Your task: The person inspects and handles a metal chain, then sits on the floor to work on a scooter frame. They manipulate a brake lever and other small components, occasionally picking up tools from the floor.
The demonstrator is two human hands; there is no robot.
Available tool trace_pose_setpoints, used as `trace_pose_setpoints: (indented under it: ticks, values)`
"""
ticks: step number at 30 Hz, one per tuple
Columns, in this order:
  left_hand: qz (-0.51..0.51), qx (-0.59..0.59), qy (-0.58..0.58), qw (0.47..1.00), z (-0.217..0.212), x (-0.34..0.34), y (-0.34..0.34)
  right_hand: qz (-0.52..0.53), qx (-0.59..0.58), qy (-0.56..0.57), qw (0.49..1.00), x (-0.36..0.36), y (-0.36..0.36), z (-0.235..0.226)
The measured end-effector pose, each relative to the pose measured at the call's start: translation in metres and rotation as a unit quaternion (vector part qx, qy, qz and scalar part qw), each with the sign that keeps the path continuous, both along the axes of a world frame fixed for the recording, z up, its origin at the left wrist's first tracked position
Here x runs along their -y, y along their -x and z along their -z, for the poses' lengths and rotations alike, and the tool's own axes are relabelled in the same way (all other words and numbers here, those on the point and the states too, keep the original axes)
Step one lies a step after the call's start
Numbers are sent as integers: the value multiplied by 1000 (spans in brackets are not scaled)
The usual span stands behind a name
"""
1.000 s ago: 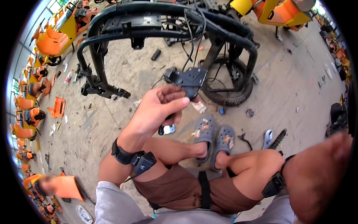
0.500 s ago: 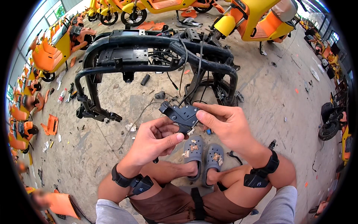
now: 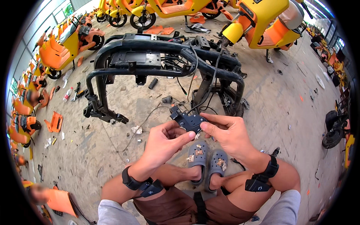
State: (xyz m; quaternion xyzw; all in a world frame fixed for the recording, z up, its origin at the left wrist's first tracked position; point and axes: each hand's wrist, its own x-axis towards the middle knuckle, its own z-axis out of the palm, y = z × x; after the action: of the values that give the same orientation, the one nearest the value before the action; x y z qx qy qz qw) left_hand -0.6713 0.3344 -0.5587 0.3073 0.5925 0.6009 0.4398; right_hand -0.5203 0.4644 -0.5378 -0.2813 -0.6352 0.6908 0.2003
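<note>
Between my two hands is a flat black bracket-like part with small screws or holes on its face and a boxy end at its upper left. My left hand pinches its lower edge, the thumb lying along the near side. At its right end, the thumb and forefinger of my right hand grip it. A thin black cable runs behind the part toward the frame; where it ends is hidden. Just beyond my hands stands a black tubular scooter frame, with loose wires hanging from it.
Yellow and orange scooters stand behind the frame, with more along the left. On the concrete floor lie an orange plastic piece, a black cylinder, a bottle and scraps. A wheel lies at right.
The view has shifted, so the frame and floor sit slightly right and lower. My left thumb has moved up along the black part, which both hands still hold.
</note>
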Motion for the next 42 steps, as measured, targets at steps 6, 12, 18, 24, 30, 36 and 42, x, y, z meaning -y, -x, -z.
trace_pose_setpoints:
  ticks: [6, 12, 18, 24, 30, 36, 42]
  values:
    - [-45, -204, 9, 978, 1, -3, -1, -17, -15, -28, 999, -1, -4, 9]
    - [-79, -307, -36, 948, -2, -3, -6, 62, -20, 38, 997, 1, -10, 9]
    - [-115, -439, -81, 887, 6, -2, 0, 64, -57, 93, 992, 0, -15, -3]
    - [-93, -515, -33, 851, 11, -3, -2, 65, 38, 184, 980, -4, -17, 3]
    - [0, -565, 37, 824, 7, -10, -7, 26, 115, 245, 962, 8, -22, 23]
    - [58, -454, -5, 889, 6, -29, -12, 31, 34, -87, 995, 12, -25, 18]
    - [99, 27, 53, 993, 7, -34, -24, 79, 33, -234, 969, -17, -36, 10]
